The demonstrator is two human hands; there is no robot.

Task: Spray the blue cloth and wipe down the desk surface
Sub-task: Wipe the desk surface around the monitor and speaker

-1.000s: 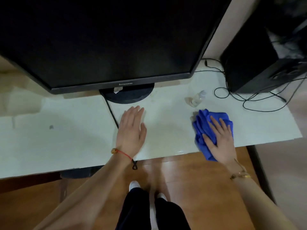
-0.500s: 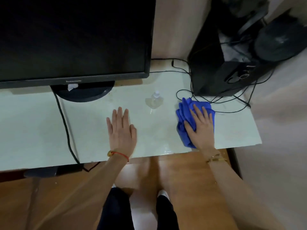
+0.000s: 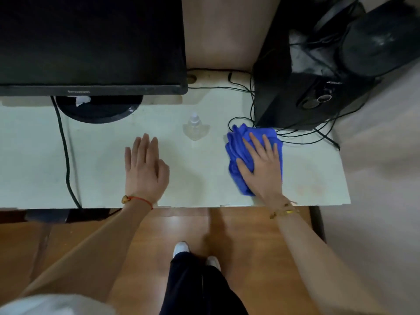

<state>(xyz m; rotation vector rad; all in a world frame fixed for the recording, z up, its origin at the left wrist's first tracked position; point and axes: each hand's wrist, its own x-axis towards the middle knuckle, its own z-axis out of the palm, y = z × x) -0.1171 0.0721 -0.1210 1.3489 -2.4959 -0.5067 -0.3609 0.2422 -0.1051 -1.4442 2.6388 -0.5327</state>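
Head view | right hand [image 3: 261,164] flat, pressing blue cloth [image 3: 236,155] on desk [image 3: 318,169] | left hand [image 3: 145,167] flat, empty | wiping apparently under way, left stretch judged unwiped

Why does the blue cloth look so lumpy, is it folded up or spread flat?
Bunched up. The blue cloth shows thick folds beside the right hand, which presses it flat-fingered onto the desk.

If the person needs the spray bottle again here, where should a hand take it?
Probably around the clear body of the spray bottle, below its narrow cap. It stands upright on the desk between the hands, so the free left hand could come from the front, fingers wrapping its sides. The right hand presses the blue cloth.
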